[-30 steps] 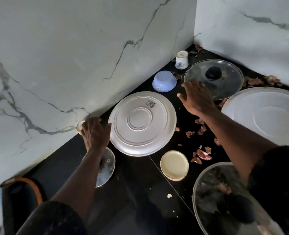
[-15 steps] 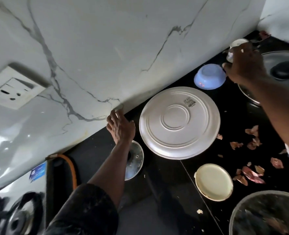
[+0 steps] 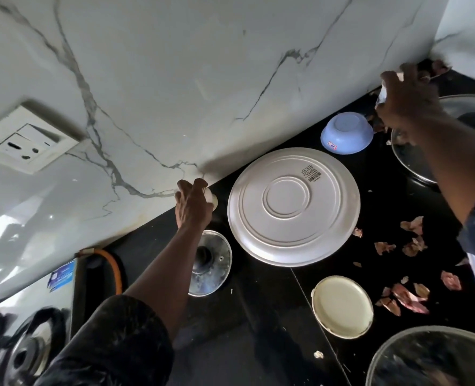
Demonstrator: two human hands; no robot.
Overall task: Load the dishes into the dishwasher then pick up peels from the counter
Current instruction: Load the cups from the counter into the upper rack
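Slips loom from fingertip grips: left hand (image 3: 193, 207) holds small cup (image 3: 212, 196) at plate's (image 3: 293, 207) nine o'clock, right hand (image 3: 409, 107) white cup (image 3: 383, 93) at two o'clock.

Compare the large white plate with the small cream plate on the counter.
The white plate is far larger than the cream plate. The white plate lies face down, showing foot rings and a barcode sticker; the cream plate shows a plain face. The white plate sits by the wall, the cream plate farther out. Both are round, flat on the black counter.
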